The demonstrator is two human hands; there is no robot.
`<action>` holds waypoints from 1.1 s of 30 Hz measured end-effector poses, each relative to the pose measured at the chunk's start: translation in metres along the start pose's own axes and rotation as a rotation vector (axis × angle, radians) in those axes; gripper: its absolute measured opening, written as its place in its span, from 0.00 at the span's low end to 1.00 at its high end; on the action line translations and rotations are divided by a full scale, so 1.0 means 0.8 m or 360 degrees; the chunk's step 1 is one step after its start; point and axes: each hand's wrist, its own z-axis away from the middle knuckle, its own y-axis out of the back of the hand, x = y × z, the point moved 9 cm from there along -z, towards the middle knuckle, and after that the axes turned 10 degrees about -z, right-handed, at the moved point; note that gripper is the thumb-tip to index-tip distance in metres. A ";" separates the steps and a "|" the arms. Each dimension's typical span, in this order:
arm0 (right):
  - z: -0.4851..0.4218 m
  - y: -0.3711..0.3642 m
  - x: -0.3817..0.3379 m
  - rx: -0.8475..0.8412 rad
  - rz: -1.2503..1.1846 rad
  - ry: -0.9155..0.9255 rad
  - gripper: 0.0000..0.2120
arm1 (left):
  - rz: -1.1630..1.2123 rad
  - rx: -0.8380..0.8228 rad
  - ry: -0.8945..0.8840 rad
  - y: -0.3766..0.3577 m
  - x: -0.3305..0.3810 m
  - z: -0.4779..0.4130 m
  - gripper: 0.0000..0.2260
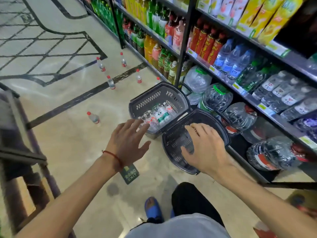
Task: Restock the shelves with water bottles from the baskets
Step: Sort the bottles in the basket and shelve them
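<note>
Left hand [127, 143] was held spread, empty, over near rim of far basket [137, 102]; right hand [204, 150] spread, empty, over near basket [173, 152]. Water bottles [159, 114] were seen lying in far basket, beside shelves [247, 97]. Judged best gripped singly round body, lifted clear of rim.

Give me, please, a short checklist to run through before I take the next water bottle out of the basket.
1. Left hand free: ok, fingers spread, holding nothing.
2. Right hand free: ok, open above the near basket.
3. Stock to pick: ok, several bottles lie in the far basket.
4. Left hand in place: ok, its fingertips are over the far basket's near rim; contact with a bottle, cannot tell.
5. Room on the shelf: cannot tell, the rows in view look full.
6. Floor clear: not ok, loose bottles are scattered across the aisle.
</note>
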 end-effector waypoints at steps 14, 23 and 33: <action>-0.227 -0.064 0.015 -0.0104 0.0084 -0.0065 0.32 | 0.0048 0.0065 -0.0129 -0.059 -0.112 -0.211 0.24; -0.370 -0.096 0.029 -0.0182 0.0072 -0.0164 0.29 | 0.0214 -0.0012 -0.0205 -0.111 -0.179 -0.336 0.22; -0.501 -0.216 0.046 -0.0281 0.0057 -0.0523 0.29 | 0.0280 -0.0216 -0.0528 -0.246 -0.226 -0.473 0.21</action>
